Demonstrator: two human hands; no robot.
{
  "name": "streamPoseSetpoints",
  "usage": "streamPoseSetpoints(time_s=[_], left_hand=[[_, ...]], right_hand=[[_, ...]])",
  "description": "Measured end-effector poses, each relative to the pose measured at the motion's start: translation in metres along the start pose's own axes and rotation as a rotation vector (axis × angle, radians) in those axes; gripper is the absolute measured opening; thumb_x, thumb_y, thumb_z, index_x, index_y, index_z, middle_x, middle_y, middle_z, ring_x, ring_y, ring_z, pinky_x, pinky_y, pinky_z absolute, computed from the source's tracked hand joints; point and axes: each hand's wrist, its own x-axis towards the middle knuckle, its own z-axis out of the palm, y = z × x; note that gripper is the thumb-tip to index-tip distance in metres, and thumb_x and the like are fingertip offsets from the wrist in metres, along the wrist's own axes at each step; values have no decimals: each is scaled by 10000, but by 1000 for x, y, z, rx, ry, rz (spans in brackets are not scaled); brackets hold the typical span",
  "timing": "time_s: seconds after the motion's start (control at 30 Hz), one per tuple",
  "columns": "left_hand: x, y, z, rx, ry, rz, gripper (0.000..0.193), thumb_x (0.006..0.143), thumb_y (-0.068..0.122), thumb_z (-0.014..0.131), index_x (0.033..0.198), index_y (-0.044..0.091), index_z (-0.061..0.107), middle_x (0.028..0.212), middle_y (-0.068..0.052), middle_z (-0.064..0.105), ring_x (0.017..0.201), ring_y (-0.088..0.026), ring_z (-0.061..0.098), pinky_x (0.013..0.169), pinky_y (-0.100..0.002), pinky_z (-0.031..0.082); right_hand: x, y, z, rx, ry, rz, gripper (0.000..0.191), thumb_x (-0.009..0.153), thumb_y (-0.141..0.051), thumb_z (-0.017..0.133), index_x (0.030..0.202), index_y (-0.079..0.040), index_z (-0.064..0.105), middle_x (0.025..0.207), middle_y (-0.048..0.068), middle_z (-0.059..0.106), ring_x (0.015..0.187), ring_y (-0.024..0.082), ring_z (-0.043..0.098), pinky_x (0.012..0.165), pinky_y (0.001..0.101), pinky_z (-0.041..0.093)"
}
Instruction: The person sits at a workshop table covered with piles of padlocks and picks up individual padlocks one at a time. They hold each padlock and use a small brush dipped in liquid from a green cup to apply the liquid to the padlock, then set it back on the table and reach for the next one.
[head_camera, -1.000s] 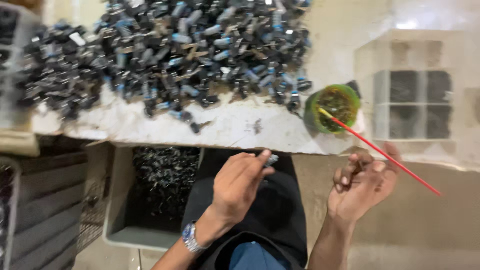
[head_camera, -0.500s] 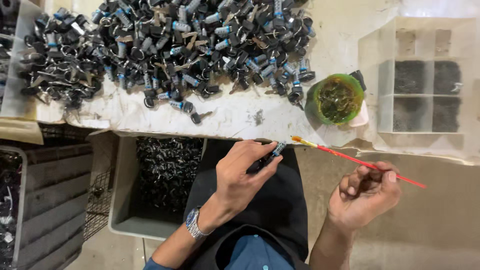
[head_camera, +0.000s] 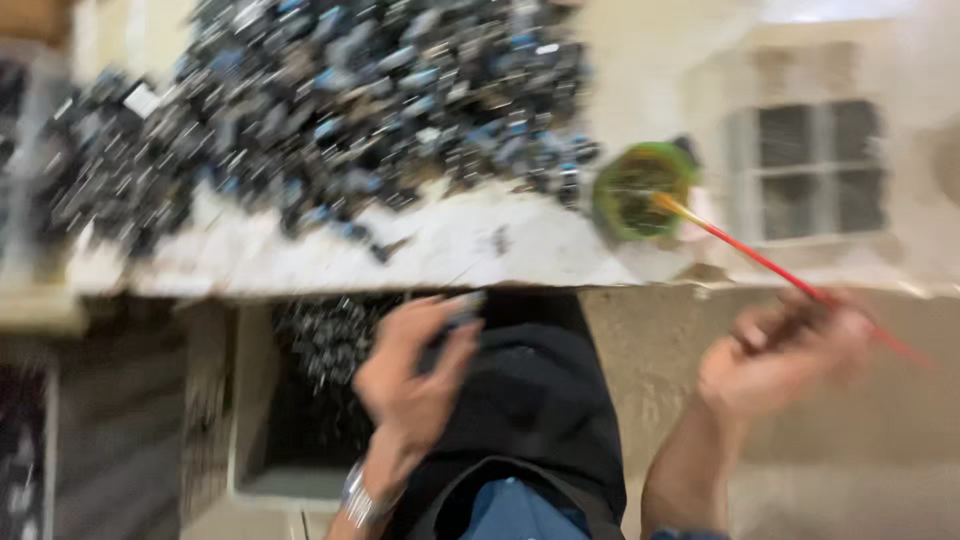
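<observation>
Frame is motion-blurred, fine detail not readable. Far left below the worktop edge, a grey crate (head_camera: 60, 420) is sitting with dark contents, unclear what. Next to it a pale open bin (head_camera: 262, 420) is holding a heap of small dark metal parts. Above, on the white worktop (head_camera: 480, 250), a big loose pile of small dark and blue parts (head_camera: 320, 110) is spreading across most of the left and centre, not in any container. Left hand (head_camera: 415, 375), metal watch at the wrist, is curling its fingers around one small dark part (head_camera: 455, 310) just under the worktop edge, over a black-clothed lap. On the worktop right of the pile, a small green cup (head_camera: 640, 190) is sitting with dark contents; the brush tip is reaching its rim. Right hand (head_camera: 785, 355) is pinching a thin red brush (head_camera: 780, 270), slanting up-left toward that cup. Far right, a pale divided tray (head_camera: 810, 170) is holding dark parts in several compartments. No labels readable.
</observation>
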Motion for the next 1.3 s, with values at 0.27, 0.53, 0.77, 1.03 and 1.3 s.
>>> streamPoseSetpoints(time_s=[0.27, 0.53, 0.77, 1.03, 1.3], left_hand=[[-31, -21, -8, 315, 228, -164, 457, 920, -12, 732, 1366, -20, 631, 1378, -192, 588, 1291, -344, 587, 1125, -412, 485], [-16, -5, 19, 135, 65, -12, 320, 899, -48, 716, 1212, 15, 693, 1279, -119, 664, 1241, -299, 588, 1070, -384, 492], [-7, -3, 17, 136, 114, -48, 262, 911, -65, 707, 1154, 31, 725, 1235, -97, 692, 1223, -271, 611, 1058, -361, 504], [-13, 2, 25, 122, 70, 21, 246, 886, -72, 718, 1101, 46, 741, 1197, -83, 700, 1184, -282, 617, 1052, -369, 501], [-10, -6, 21, 96, 111, -47, 251, 895, -90, 707, 1103, 45, 741, 1191, -76, 709, 1185, -270, 624, 1033, -361, 517]], right_hand=[[18, 12, 26, -42, -115, 0, 191, 1057, -131, 491, 1090, 15, 609, 878, 181, 671, 511, 129, 458, 411, 260, 325], [14, 14, 16, -45, -108, 39, 183, 1034, -102, 475, 1072, 20, 606, 923, 187, 678, 521, 120, 458, 407, 254, 326], [18, -6, -6, -54, -43, 24, 186, 1039, -156, 521, 1080, -1, 616, 938, 138, 671, 560, 102, 457, 416, 240, 320], [14, 17, 25, 18, -124, 217, 195, 1019, -127, 527, 1125, 6, 622, 971, 167, 689, 548, 95, 448, 416, 227, 320], [13, -2, -6, -17, -26, 207, 250, 1034, -166, 504, 1164, -3, 641, 1021, 131, 694, 572, 80, 450, 406, 214, 312]])
